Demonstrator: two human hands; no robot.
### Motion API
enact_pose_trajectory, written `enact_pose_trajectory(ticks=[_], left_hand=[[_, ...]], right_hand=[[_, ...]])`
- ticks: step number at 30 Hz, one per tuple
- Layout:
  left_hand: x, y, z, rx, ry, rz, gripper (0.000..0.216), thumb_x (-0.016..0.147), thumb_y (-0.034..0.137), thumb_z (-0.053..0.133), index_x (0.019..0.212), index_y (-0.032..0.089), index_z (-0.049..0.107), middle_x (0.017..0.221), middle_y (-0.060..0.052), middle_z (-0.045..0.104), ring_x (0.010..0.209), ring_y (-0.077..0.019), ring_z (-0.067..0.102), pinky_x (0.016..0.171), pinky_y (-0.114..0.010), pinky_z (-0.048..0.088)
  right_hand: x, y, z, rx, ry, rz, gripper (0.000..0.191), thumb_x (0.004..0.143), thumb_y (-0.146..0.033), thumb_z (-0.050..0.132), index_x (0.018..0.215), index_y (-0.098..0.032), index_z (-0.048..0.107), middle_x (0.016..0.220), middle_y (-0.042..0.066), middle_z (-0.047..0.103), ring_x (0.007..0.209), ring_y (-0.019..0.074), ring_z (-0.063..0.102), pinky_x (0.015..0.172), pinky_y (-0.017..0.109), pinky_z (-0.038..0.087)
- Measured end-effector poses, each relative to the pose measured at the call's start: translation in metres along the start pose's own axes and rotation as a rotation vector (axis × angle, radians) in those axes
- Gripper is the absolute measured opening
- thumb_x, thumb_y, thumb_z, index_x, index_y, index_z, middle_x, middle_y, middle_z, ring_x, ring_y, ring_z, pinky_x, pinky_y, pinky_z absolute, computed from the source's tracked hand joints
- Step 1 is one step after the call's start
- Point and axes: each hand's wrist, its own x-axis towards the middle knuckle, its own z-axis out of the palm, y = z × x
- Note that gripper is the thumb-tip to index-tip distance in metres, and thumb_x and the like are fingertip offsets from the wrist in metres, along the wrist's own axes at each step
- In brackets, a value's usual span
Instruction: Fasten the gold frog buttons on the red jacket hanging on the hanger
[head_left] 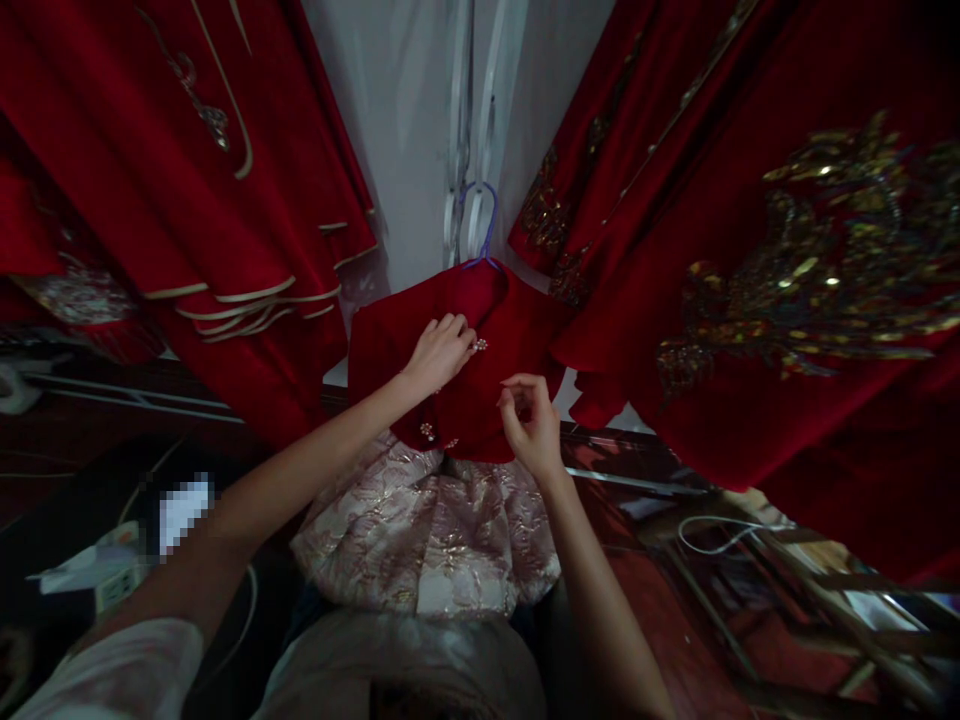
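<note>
A small red jacket (517,320) hangs in front of me on a purple hanger (489,225). My left hand (442,352) is closed at the jacket's front edge, its fingertips beside a beaded flower ornament (480,345). More beaded ornaments (427,431) sit near the hem. To the right, my right hand (532,420) is held just in front of the cloth, thumb and forefinger brought together in a pinch. Whatever is between them, if anything, is too small to make out. A pale shiny brocade skirt (457,520) spreads below the jacket, over my lap.
Long red garments with pale piping (255,200) hang at left. Red garments with gold sequins (810,270) hang at right. Pale doors (405,130) stand behind. A wooden rack (810,600) is at lower right, and a power strip (120,585) lies at lower left.
</note>
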Motion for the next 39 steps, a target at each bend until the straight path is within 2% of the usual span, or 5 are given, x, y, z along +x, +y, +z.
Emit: enact_pose_trajectory(ticks=[11,20,25,31,39], left_hand=[[0.008,-0.014,-0.009,-0.128,-0.006,0.236,0.012,0.087,0.028,0.051,0.089,0.017,0.058,0.082,-0.003,0.064,0.089,-0.0187,0.058,0.102,-0.041,0.03],[0.014,-0.012,-0.005,-0.003,-0.023,0.348,0.02,0.089,0.023,0.046,0.1,0.016,0.061,0.092,-0.006,0.066,0.093,-0.0179,0.062,0.106,-0.041,0.034],[0.011,-0.01,-0.002,0.103,-0.209,0.237,0.032,0.092,0.023,0.039,0.113,0.006,0.056,0.105,-0.017,0.064,0.091,-0.0227,0.065,0.081,-0.035,0.048],[0.0,-0.008,-0.024,0.214,-0.227,0.137,0.041,0.096,0.029,0.029,0.12,0.005,0.052,0.117,-0.02,0.059,0.097,-0.026,0.064,0.081,-0.037,0.049],[-0.002,-0.007,-0.037,0.113,-0.213,0.079,0.029,0.097,0.031,0.036,0.107,0.014,0.057,0.103,-0.011,0.064,0.085,-0.021,0.066,0.068,-0.029,0.047]], right_hand=[[0.007,-0.001,-0.013,-0.051,-0.079,0.026,0.014,0.091,-0.024,0.049,0.104,-0.022,0.052,0.081,0.0,0.062,0.068,0.012,0.059,0.067,0.026,0.048],[0.055,-0.008,0.01,0.028,-0.012,-0.124,0.018,0.091,-0.03,0.049,0.105,-0.021,0.057,0.125,0.008,0.058,0.121,0.0185,0.052,0.107,0.039,0.038],[0.095,0.004,0.05,0.132,-0.136,0.109,0.056,0.09,-0.045,0.047,0.135,-0.013,0.041,0.146,0.014,0.042,0.139,0.0207,0.034,0.116,0.038,0.026],[0.112,-0.014,0.06,0.001,-0.124,0.526,0.093,0.082,-0.048,0.057,0.145,0.007,0.018,0.152,0.026,0.023,0.145,0.03,0.015,0.119,0.042,0.015],[0.105,-0.018,0.003,0.391,-0.235,0.329,0.04,0.083,-0.05,0.057,0.111,-0.022,0.062,0.125,0.008,0.062,0.115,0.0206,0.059,0.101,0.041,0.046]])
